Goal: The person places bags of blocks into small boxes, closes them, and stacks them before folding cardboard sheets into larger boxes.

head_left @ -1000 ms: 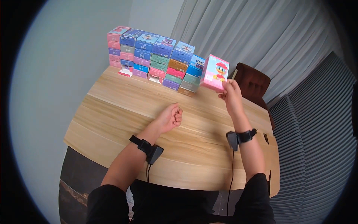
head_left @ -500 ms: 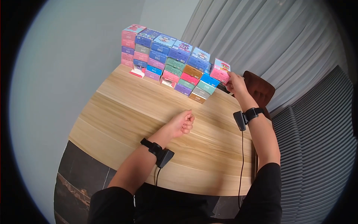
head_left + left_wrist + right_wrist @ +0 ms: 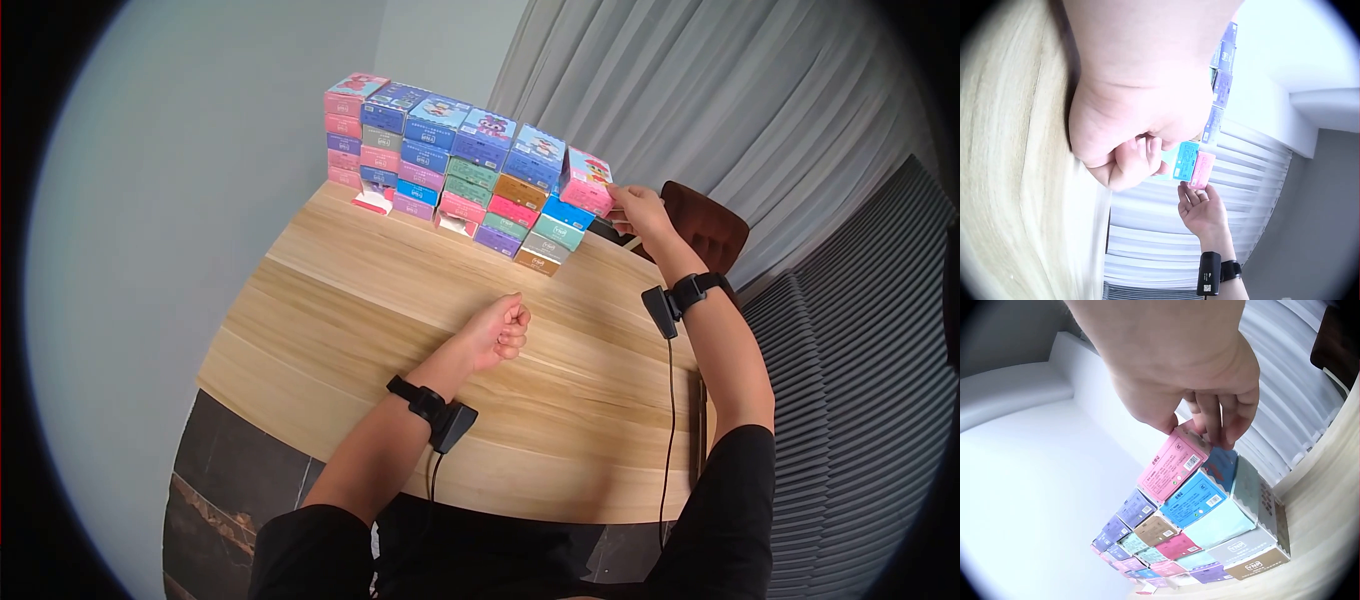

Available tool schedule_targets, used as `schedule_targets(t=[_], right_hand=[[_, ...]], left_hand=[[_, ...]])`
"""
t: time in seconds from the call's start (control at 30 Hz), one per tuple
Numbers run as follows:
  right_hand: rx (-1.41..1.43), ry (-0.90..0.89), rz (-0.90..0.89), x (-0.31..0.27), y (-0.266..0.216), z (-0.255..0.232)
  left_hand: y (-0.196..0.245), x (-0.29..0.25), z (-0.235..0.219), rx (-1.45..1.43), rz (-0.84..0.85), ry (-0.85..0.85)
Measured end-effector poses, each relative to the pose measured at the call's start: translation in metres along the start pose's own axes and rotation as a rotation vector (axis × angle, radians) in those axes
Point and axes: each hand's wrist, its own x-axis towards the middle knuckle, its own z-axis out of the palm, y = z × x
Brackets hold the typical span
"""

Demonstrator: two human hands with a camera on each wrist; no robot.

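By the worktop (image 3: 400, 300) edge farthest away, the right hand (image 3: 643, 212) pinches a pink box (image 3: 585, 194) atop a blue box (image 3: 567, 212); the left hand (image 3: 497, 333) curls, empty

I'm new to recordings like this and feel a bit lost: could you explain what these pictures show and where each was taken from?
No robot here: a person works bare-handed. The head picture comes from a camera worn on the head, looking forward and down. The other two come from the black left wrist camera and right wrist camera, each strapped on and watching its own hand. On the wooden table stands a row of stacked, colourful boxes. The right hand holds a pink box on top of a bright blue box, at the row's right end in the head view. The left hand has curled fingers and holds nothing visible.
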Motion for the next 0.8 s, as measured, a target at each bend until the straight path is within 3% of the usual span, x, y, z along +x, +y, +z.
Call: schedule_targets(t=[0.2, 0.57, 0.8], right_hand=[[0.066, -0.058, -0.024, 0.01, 0.009, -0.003], [0.275, -0.184, -0.003, -0.02, 0.027, -0.019], [0.329, -0.232, -0.081, -0.05, 0.056, -0.024]], left_hand=[[0.0, 0.0, 0.001, 0.009, 0.012, -0.005], [-0.001, 0.001, 0.001, -0.007, 0.008, 0.001], [-0.002, -0.002, 0.003, -0.009, 0.019, 0.016]])
